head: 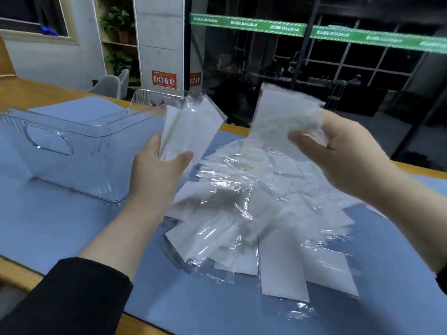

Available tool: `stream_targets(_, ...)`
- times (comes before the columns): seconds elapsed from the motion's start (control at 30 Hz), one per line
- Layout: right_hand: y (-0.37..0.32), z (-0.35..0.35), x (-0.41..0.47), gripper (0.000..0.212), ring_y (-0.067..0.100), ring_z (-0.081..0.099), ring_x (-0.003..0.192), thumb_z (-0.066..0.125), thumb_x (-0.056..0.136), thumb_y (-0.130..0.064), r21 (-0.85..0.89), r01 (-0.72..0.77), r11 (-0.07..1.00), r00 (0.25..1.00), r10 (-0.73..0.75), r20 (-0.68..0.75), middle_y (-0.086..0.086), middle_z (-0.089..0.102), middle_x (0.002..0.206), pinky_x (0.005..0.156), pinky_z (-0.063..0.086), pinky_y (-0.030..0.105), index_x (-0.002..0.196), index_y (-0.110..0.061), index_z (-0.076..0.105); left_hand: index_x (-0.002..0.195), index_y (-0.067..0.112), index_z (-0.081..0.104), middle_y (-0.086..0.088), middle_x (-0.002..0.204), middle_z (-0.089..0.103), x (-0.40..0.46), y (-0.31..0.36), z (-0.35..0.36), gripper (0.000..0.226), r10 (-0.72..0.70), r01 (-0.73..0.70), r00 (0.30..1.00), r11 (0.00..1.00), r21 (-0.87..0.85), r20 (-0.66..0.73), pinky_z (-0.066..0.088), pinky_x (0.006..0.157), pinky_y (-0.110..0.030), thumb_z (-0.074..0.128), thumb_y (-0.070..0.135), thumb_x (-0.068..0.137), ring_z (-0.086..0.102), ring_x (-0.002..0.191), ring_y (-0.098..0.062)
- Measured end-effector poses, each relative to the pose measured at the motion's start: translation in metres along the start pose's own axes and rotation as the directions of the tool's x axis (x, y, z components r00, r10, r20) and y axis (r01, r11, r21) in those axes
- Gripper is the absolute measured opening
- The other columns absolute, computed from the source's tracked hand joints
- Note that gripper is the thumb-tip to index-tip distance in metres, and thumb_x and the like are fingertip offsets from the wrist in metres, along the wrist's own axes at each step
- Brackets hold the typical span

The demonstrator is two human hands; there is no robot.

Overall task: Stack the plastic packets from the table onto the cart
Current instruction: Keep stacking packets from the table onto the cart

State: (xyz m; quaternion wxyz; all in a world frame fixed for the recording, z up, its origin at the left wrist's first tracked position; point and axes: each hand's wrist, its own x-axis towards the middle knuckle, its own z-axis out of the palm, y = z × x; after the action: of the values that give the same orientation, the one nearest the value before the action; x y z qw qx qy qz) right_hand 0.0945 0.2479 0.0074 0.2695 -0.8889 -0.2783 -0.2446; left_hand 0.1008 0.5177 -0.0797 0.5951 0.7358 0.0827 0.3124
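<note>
Left hand (157,170): you pinch a small packet bundle (191,126), upright for squaring.
Right hand (343,151): grips another packet (283,110), lifted above the pile (254,213) below.

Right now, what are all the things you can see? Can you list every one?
Clear plastic bin with a cut-out handle: one, see-through, far left on the mat.
Blue table mat: one, blue, covering the wooden tabletop.
Heap of clear-wrapped white plastic packets: too many to count, white, middle-right of the mat.
Held packets: a few in the left hand's bunch, one bunch at the right, raised above the heap.
Potted plants: two, green, on far shelves.
Grey chair: one, behind the table.
Left hand: grips packets, black sleeve.
Right hand: grips packets.
</note>
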Motion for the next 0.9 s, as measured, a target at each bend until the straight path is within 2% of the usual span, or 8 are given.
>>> stream_targets(0.1,0.019,-0.051,-0.038,0.011,-0.011,0.063,0.072,0.070,0.091,-0.028,0.189,-0.227,0.955,0.970,0.240,-0.046,-0.028,0.070,0.085,0.067,0.046,0.011,0.093,-0.036,0.062,0.103,0.027,0.062,0.014,0.084,0.067,-0.015,0.020,0.009,0.023,0.092,-0.113,0.986,0.981,0.157,0.137,0.047,0.065,-0.026,0.076,0.021,0.086,0.062,0.074,-0.004)
stream_targets(0.17,0.037,-0.081,-0.071,0.009,-0.003,0.066,0.071,0.074,0.086,-0.031,0.121,-0.351,0.928,0.936,0.351,0.023,-0.021,0.073,0.084,0.066,0.050,0.022,0.091,-0.034,0.067,0.102,0.034,0.061,0.015,0.081,0.066,-0.030,0.045,0.025,0.025,0.111,-0.163,0.956,0.971,0.177,0.271,0.045,0.059,-0.025,0.077,0.023,0.086,0.061,0.073,-0.004)
stream_targets(0.3,0.061,-0.128,-0.135,0.002,0.002,0.064,0.068,0.072,0.084,-0.038,0.043,-0.453,0.891,0.892,0.453,0.010,-0.019,0.071,0.076,0.058,0.048,0.016,0.083,-0.038,0.070,0.101,0.037,0.065,0.015,0.083,0.068,-0.074,0.097,0.086,0.027,0.163,-0.269,0.822,0.956,0.120,0.546,0.045,0.059,-0.024,0.078,0.022,0.083,0.060,0.072,0.002)
stream_targets(0.47,0.085,-0.178,-0.185,0.014,0.001,0.062,0.092,0.050,0.100,-0.038,-0.274,-0.436,0.857,0.849,0.493,0.189,-0.024,0.065,0.099,0.078,0.049,0.024,0.100,-0.044,0.062,0.093,0.022,0.057,0.007,0.087,0.065,-0.148,0.138,0.185,0.021,0.182,-0.344,0.672,0.935,0.085,0.718,0.054,0.073,-0.038,0.076,0.022,0.083,0.064,0.082,-0.023)
stream_targets(0.63,0.109,-0.197,-0.210,0.010,0.001,0.056,0.096,0.058,0.100,-0.035,-0.545,-0.323,0.774,0.764,0.553,0.332,-0.022,0.061,0.104,0.081,0.043,0.014,0.103,-0.043,0.064,0.082,0.026,0.053,0.008,0.077,0.060,-0.195,0.131,0.247,0.021,0.091,-0.505,0.454,0.846,0.172,0.886,0.040,0.061,-0.024,0.074,0.020,0.082,0.059,0.081,-0.018)
stream_targets(0.73,0.130,-0.185,-0.222,0.010,0.008,0.056,0.093,0.065,0.096,-0.036,-0.538,-0.338,0.772,0.790,0.544,0.284,-0.015,0.063,0.100,0.081,0.047,0.027,0.105,-0.033,0.065,0.107,0.036,0.060,0.016,0.090,0.062,-0.201,0.116,0.251,0.032,0.064,-0.529,0.335,0.838,0.132,0.940,0.045,0.070,-0.017,0.077,0.028,0.081,0.056,0.084,-0.006)
stream_targets(0.83,0.153,-0.162,-0.230,0.028,0.014,0.049,0.084,0.074,0.085,-0.046,-0.474,-0.315,0.822,0.902,0.415,0.120,-0.009,0.058,0.089,0.074,0.045,0.040,0.090,-0.020,0.063,0.118,0.044,0.055,0.022,0.105,0.065,-0.200,0.109,0.249,0.048,0.096,-0.450,0.331,0.890,0.067,0.939,0.050,0.086,-0.024,0.079,0.036,0.078,0.060,0.093,0.000)
stream_targets(0.9,0.164,-0.149,-0.235,0.038,0.015,0.048,0.097,0.070,0.077,-0.058,-0.449,-0.315,0.836,0.931,0.364,0.026,-0.009,0.057,0.106,0.080,0.045,0.044,0.088,-0.022,0.064,0.117,0.050,0.054,0.027,0.106,0.064,-0.203,0.105,0.248,0.052,0.091,-0.402,0.308,0.915,0.043,0.947,0.050,0.086,-0.023,0.082,0.046,0.074,0.060,0.095,0.005)
